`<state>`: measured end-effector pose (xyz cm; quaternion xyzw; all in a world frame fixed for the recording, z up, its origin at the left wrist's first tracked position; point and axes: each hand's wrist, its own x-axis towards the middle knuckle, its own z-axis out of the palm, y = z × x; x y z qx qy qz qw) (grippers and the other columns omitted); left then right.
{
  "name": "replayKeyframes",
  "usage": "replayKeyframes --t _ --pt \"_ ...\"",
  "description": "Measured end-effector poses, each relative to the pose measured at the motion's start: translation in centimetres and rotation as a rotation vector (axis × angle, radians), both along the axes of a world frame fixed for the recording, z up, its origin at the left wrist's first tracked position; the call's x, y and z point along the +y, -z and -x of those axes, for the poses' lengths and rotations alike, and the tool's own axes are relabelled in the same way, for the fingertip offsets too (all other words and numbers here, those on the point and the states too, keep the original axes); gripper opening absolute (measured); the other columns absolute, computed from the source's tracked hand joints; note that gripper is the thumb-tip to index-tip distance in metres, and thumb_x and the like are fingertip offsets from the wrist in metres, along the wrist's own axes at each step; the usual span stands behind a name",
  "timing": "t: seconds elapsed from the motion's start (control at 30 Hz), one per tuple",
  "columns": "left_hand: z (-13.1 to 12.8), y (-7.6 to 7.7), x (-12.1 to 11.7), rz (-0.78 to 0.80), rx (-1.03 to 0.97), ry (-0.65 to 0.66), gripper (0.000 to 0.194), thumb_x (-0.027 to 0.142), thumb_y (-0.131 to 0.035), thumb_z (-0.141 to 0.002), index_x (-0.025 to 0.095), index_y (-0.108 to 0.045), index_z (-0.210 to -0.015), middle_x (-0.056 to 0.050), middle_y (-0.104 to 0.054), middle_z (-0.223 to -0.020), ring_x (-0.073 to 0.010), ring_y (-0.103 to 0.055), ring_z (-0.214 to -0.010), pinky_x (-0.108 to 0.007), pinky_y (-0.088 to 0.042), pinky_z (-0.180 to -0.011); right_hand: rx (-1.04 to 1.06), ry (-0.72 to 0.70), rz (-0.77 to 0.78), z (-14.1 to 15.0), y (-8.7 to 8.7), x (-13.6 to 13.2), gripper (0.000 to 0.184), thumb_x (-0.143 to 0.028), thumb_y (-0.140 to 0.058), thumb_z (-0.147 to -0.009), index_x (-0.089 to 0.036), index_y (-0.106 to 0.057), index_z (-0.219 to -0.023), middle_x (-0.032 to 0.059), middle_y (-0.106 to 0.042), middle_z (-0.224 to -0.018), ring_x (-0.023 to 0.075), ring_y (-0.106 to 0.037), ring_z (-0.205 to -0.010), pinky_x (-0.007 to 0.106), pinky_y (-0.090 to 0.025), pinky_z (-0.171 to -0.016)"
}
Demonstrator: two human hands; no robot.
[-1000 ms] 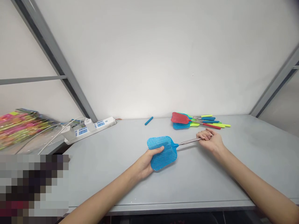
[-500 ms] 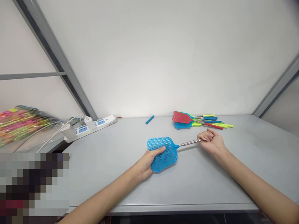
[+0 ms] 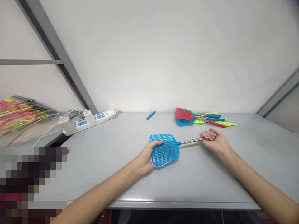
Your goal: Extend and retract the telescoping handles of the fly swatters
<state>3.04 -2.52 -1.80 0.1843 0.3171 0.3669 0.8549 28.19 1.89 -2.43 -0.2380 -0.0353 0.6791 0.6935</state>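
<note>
A blue fly swatter (image 3: 165, 151) with a thin metal shaft lies across the middle of the grey table (image 3: 130, 186). My left hand (image 3: 146, 158) grips the left edge of its mesh head, thumb on top. My right hand (image 3: 215, 141) is closed around the far end of the shaft, hiding whatever is at that end. A loose blue handle sleeve (image 3: 151, 115) lies by itself near the back wall.
A pile of red, blue and green fly swatters (image 3: 201, 118) lies at the back right of the table. A white power strip (image 3: 90, 119) with plugged chargers sits at the back left. Colourful packaged goods (image 3: 18, 113) lie on a surface at far left.
Both hands keep their grip on the swatter. The view has tipped slightly, so everything sits a little higher and to the right in frame.
</note>
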Motion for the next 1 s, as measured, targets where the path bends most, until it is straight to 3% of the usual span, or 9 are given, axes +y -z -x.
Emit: replayKeyframes --t 0.17,0.4,0.7,1.0 --pt "0.1 0.1 0.0 0.0 -0.032 0.003 0.032 0.023 -0.052 -0.073 0.007 -0.053 -0.101 -0.012 -0.06 -0.102 -0.024 -0.055 -0.095 -0.037 -0.039 -0.089 0.076 0.011 0.061 0.2 -0.2 -0.1 0.029 -0.007 -0.026 -0.075 -0.02 -0.005 -0.06 -0.008 -0.011 -0.041 0.0077 -0.018 -0.03 0.021 -0.026 -0.03" --pt "0.3 -1.0 -0.5 0.034 0.095 -0.083 0.035 0.021 -0.057 -0.071 0.007 -0.053 -0.103 -0.013 -0.061 -0.1 -0.0238 -0.057 -0.091 -0.035 -0.042 -0.087 0.158 -0.004 0.116 1.0 -0.2 -0.4 0.026 -0.007 -0.029 -0.073 -0.02 -0.011 -0.06 -0.0074 -0.019 -0.043 0.0079 -0.024 -0.033 0.022 -0.031 -0.033" --pt "0.7 -0.9 -0.4 0.23 0.146 -0.095 0.042 0.026 -0.058 -0.069 0.008 -0.052 -0.107 -0.013 -0.061 -0.1 -0.0264 -0.058 -0.091 -0.038 -0.042 -0.086 0.149 -0.068 0.088 1.0 0.5 -0.3 0.028 -0.008 -0.034 -0.075 -0.02 -0.014 -0.06 -0.0064 -0.022 -0.048 0.0075 -0.03 -0.038 0.023 -0.036 -0.038" --pt "-0.1 -0.7 0.7 0.13 0.332 -0.139 0.053 0.03 -0.064 -0.065 0.014 -0.049 -0.113 -0.013 -0.062 -0.099 -0.0283 -0.056 -0.093 -0.041 -0.043 -0.081 0.196 0.013 0.167 1.5 0.0 -0.1 0.027 -0.007 -0.033 -0.08 -0.02 -0.022 -0.059 -0.0065 -0.022 -0.048 0.0066 -0.026 -0.04 0.022 -0.035 -0.04"
